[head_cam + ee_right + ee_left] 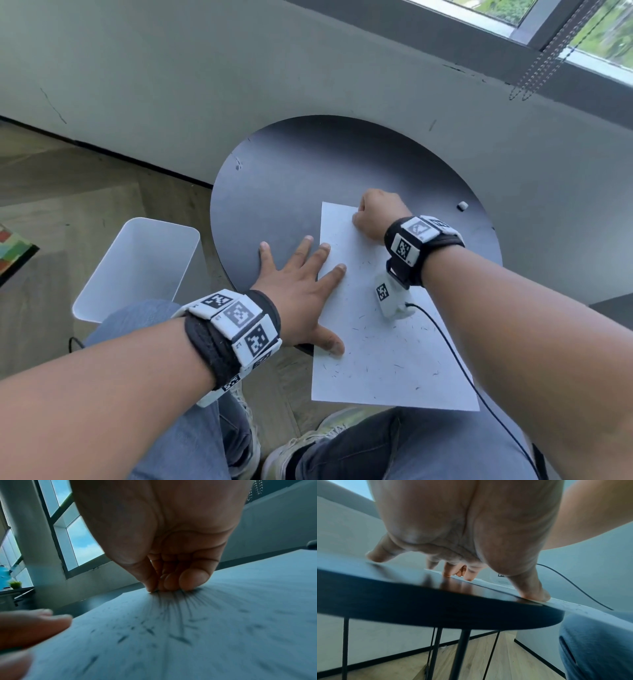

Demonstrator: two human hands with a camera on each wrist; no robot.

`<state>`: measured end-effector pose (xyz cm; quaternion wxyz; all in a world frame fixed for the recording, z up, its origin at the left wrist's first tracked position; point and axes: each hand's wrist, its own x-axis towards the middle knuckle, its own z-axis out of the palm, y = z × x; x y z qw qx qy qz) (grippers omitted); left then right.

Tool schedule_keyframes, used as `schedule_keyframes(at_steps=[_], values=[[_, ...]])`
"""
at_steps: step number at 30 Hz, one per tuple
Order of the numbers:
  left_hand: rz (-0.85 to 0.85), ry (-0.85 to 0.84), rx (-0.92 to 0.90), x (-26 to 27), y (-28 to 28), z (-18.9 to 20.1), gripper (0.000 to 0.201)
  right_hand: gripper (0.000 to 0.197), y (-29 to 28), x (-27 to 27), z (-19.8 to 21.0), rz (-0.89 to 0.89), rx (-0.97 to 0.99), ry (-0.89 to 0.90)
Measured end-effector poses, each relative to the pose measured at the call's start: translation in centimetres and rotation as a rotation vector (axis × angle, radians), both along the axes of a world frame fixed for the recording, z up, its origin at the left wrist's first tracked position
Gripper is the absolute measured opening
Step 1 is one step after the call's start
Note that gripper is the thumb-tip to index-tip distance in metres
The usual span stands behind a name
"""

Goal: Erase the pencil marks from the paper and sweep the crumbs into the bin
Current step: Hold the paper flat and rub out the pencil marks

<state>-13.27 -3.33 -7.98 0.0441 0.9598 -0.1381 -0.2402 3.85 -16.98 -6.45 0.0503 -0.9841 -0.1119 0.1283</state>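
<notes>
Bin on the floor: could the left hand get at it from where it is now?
Probably yes. The left hand lies flat at the table's left edge, pinning the paper, and the open bin stands just beside and below with nothing between. Lifting it would free the paper.

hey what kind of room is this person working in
Probably an office or lounge corner, not a workshop: a small round black table against a grey wall under a window, wood flooring and a white bin beside it.

Readable text: none | wristbands [239, 322]: black-and-white square code tags only (tiny characters beside one tag, too small to read) | paper [387, 335]: no legible writing
</notes>
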Motion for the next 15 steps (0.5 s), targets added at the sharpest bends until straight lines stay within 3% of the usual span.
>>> schedule_keyframes(at_steps=[5, 9, 15], values=[[-0.069, -0.019, -0.018, 0.2, 0.0, 0.1, 0.129, 0.008, -3.0, -5.8, 0.9, 0.094, 0.024, 0.083], [-0.101, -0.011, -0.052, 0.4, 0.2, -0.1, 0.129, 0.01, -5.2, -10.2, 1.1, 0.121, 0.049, 0.159], [-0.098, -0.003, -0.041, 0.5, 0.1, 0.1, 0.129, 0.01, -2.0, -3.7, -0.3, 0.054, 0.061, 0.016]])
